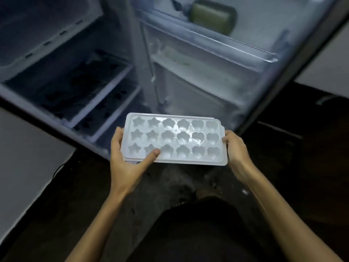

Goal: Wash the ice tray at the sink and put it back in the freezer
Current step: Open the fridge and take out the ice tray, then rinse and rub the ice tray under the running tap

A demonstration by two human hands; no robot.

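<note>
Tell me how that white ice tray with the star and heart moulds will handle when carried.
The ice tray is probably light: its cavities look empty. It looks like thin moulded plastic, so it may flex or twist if held by one end; the left hand and right hand grip opposite ends. The glossy surface could be slippery if wet.

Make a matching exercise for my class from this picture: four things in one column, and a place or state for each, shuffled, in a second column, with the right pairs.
Things
1. ice tray
2. left hand
3. green container
4. freezer door

Places or states
A. swung open
B. high up in a door shelf
C. held level by both hands in front of the freezer
D. thumb resting on the tray's near edge

Pairs: 1-C, 2-D, 3-B, 4-A
</note>
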